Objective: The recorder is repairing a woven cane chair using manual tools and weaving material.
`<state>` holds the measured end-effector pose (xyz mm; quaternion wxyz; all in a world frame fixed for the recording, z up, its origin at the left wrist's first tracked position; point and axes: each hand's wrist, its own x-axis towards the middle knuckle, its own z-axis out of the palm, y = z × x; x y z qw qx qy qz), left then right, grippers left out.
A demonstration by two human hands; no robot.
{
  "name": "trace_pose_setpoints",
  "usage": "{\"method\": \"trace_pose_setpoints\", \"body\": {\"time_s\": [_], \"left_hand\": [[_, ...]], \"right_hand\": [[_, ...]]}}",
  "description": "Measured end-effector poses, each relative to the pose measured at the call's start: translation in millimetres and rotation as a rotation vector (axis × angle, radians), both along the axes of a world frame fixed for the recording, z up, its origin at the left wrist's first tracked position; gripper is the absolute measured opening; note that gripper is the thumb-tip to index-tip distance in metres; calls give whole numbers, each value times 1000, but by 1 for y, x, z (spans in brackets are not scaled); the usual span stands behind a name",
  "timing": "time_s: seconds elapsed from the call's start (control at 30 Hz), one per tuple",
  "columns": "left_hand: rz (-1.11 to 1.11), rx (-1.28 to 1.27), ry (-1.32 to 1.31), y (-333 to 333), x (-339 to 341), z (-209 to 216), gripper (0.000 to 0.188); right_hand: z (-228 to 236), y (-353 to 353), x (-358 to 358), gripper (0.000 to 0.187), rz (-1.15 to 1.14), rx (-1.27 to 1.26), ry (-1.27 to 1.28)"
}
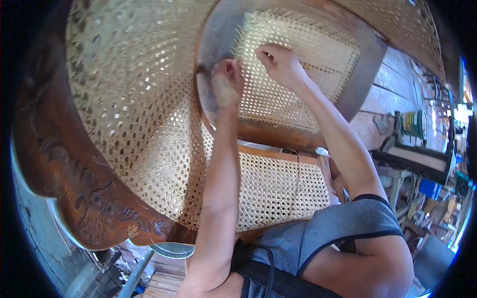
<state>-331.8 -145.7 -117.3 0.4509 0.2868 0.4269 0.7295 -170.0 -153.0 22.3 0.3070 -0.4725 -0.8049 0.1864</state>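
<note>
A wooden frame (368, 58) with a pale woven cane panel (303, 79) stands tilted in front of me. My left hand (226, 83) is curled at the frame's left rim, its fingers closed on the edge where the cane meets the wood. My right hand (279, 62) rests on the panel's upper left part, with its fingers pinched on a thin cane strand in the weave. Both forearms reach up from the lower edge. A grey sleeve (343, 223) covers my right shoulder.
A large cane chair back (134, 109) with a dark carved wooden border (89, 198) fills the left. A second cane panel (278, 191) sits below the frame. Plank flooring (392, 82), benches and workshop clutter (422, 164) lie at the right.
</note>
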Motion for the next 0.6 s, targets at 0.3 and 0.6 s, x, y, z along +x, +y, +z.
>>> {"method": "trace_pose_setpoints", "body": {"time_s": [0.3, 0.6], "left_hand": [[156, -15, 1426, 21, -17, 30, 33], [-16, -249, 490, -35, -33, 40, 24]], "right_hand": [[45, -212, 258, 17, -595, -350, -42], [60, -380, 244, 40, -544, -783, -532]]}}
